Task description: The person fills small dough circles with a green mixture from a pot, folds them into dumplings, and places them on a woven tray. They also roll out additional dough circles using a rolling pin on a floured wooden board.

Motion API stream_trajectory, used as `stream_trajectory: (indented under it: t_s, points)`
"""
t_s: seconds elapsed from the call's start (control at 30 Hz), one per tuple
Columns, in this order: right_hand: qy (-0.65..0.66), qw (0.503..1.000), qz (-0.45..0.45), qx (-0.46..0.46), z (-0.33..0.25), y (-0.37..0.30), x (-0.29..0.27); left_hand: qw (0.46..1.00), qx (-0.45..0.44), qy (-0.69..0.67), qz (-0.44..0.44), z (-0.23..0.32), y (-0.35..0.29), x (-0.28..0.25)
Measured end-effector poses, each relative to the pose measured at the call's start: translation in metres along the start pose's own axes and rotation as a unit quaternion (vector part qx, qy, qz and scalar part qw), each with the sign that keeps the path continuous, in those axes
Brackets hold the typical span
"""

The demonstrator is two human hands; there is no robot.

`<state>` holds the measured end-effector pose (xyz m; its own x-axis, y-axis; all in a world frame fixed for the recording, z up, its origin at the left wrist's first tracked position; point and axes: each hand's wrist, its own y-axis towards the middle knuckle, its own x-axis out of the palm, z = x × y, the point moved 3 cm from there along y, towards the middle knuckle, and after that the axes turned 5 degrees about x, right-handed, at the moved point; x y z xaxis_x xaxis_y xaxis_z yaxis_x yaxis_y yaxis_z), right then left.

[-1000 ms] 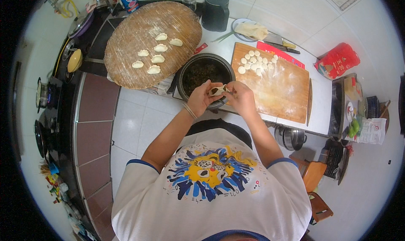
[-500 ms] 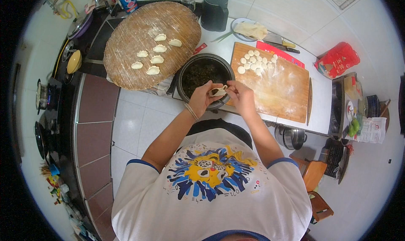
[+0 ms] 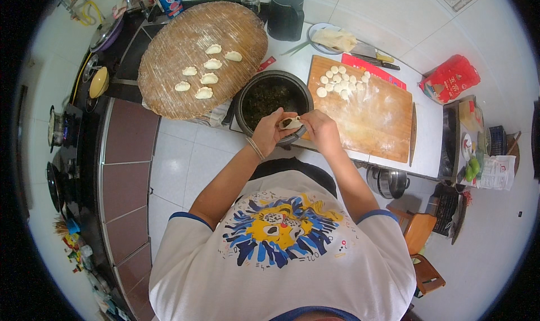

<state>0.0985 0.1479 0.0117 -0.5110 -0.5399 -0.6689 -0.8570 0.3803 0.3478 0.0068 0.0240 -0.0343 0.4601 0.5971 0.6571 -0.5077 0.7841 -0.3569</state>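
Note:
A partly folded dumpling (image 3: 289,123) with dark filling showing is held between my two hands, over the near rim of a dark round pot (image 3: 243,114). My left hand (image 3: 269,131) cradles it from the left with curled fingers. My right hand (image 3: 320,127) pinches its wrapper edge at the right side. Dark green chopped filling (image 3: 270,99) lies in the pot. To the left, several folded dumplings (image 3: 212,64) rest on a round floured woven tray (image 3: 163,51). On the right, several small dough pieces (image 3: 341,80) sit on a floured wooden board (image 3: 365,130).
Behind the pot stands a dark kettle (image 3: 286,14). A plate (image 3: 318,30) with a pale cloth-like item, a knife (image 3: 382,64) and a red packet (image 3: 450,80) lie along the wall. A metal pot (image 3: 389,184) is below the counter's right edge.
My right fingers have moved slightly along the dumpling's edge, and the wrapper's right end looks more pinched together. My left hand stays nearly in place.

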Motion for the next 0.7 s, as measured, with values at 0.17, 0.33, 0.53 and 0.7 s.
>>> stream_trajectory:
  t_s: [0.17,0.33,0.53,0.7]
  points:
    - [0.011,1.0,-0.012,0.002,-0.0121,-0.0005,-0.0043,1.0,0.002,-0.017,0.009,0.0016,-0.0033,0.0041]
    - [-0.013,1.0,-0.007,-0.01,-0.0079,-0.0031,-0.0012,1.0,0.003,-0.011,0.007,-0.0048,-0.0016,0.0019]
    - [-0.04,0.997,-0.012,-0.061,-0.0031,-0.0048,-0.0003,1.0,0.004,0.003,0.013,-0.0042,-0.0017,0.0038]
    - [0.004,0.999,-0.038,0.033,-0.0117,0.0001,-0.0077,0.999,-0.007,0.038,0.012,0.0011,-0.0028,0.0083]
